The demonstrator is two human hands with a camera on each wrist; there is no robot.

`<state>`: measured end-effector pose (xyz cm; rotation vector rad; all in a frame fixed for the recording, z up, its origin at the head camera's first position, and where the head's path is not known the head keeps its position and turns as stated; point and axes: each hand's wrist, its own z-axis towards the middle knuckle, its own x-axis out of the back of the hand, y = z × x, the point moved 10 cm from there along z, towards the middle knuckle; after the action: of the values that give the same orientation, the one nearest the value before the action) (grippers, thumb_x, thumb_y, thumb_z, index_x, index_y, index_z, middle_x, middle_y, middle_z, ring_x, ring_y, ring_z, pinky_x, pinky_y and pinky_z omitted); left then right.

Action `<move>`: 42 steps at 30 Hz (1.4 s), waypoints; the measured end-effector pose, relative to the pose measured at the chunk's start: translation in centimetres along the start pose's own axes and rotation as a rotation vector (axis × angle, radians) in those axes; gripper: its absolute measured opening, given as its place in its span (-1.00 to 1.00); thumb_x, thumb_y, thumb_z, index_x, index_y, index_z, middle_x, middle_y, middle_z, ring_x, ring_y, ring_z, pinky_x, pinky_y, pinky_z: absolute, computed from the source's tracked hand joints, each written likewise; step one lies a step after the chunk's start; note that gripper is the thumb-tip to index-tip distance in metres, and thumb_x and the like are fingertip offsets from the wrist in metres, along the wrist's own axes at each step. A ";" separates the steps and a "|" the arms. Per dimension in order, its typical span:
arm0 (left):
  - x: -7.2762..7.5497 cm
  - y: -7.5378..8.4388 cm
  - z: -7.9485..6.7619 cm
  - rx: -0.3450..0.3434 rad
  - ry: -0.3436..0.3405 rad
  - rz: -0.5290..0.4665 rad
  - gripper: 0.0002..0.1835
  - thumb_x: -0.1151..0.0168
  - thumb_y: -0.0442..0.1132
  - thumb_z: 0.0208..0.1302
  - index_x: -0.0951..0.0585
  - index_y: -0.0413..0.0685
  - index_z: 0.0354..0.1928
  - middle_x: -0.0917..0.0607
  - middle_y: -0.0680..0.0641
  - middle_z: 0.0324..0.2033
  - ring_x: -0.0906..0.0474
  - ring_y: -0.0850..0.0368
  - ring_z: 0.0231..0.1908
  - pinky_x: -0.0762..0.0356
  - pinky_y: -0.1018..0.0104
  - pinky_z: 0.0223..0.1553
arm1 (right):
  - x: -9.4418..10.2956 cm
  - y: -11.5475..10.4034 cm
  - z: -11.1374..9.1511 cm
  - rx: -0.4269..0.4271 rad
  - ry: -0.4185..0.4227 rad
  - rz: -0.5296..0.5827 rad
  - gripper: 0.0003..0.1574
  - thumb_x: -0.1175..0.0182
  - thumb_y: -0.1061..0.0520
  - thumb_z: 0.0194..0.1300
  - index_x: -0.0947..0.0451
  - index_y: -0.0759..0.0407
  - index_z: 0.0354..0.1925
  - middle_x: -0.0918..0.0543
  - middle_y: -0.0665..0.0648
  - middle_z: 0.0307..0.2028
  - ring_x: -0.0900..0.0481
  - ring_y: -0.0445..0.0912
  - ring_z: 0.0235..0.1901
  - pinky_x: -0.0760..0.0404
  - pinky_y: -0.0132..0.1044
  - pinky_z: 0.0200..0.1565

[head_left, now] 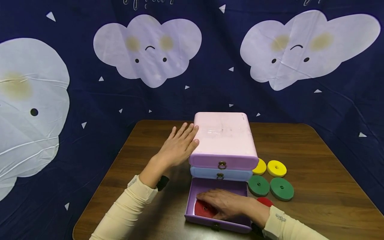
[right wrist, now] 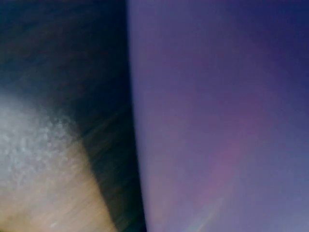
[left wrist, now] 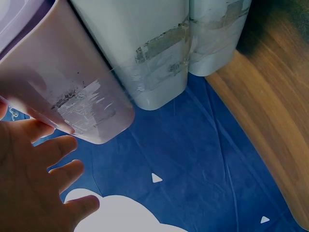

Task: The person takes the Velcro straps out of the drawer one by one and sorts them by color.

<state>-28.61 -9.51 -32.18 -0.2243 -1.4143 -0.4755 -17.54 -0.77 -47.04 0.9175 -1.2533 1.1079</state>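
A small stacked drawer cabinet has a pink top, a purple upper drawer front and a blue one under it. Its lowest purple drawer is pulled out. Inside that drawer my right hand holds a red disc with a small centre hole, fingers over its far edge and thumb on the near side. My left hand rests against the cabinet's upper left side, fingers spread. In the left wrist view, the left hand touches the taped pink side. A blurred purple surface fills much of the right wrist view.
Right of the cabinet lie two yellow discs, two green discs and another red disc, partly hidden by my right forearm. Everything stands on a wooden table. A dark blue cloud-patterned cloth hangs behind.
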 end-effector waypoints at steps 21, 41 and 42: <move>0.0 0.0 -0.1 -0.016 0.015 -0.005 -0.38 0.51 0.19 0.48 0.08 0.17 0.49 0.03 0.03 0.50 0.30 0.08 0.51 0.29 -0.10 0.47 | 5.3 0.6 -3.3 -0.147 0.097 -0.025 0.04 -0.35 -0.26 0.02 -0.24 0.17 0.33 -0.49 0.08 0.22 -0.51 -0.09 0.15 -0.52 -0.16 0.15; 0.1 0.1 -0.1 -0.022 0.019 -0.015 -0.37 0.51 0.19 0.48 0.08 0.16 0.49 0.04 0.02 0.50 0.29 0.05 0.51 0.30 -0.12 0.46 | 10.0 0.4 -8.6 -0.261 0.263 -0.003 0.10 -0.42 -0.19 -0.03 -0.21 0.18 0.36 -0.51 0.08 0.20 -0.54 -0.09 0.10 -0.63 -0.16 -0.02; 0.1 0.1 -0.1 -0.019 0.018 -0.015 -0.37 0.51 0.19 0.48 0.09 0.16 0.49 0.05 0.02 0.50 0.30 0.06 0.51 0.30 -0.11 0.46 | 10.2 0.3 -8.9 -0.262 0.275 -0.005 0.10 -0.44 -0.18 -0.04 -0.22 0.19 0.36 -0.52 0.08 0.19 -0.54 -0.09 0.09 -0.64 -0.17 -0.03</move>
<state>-28.50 -9.51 -32.06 -0.2246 -1.3952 -0.5027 -15.89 9.16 -38.00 0.5505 -1.1340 1.0001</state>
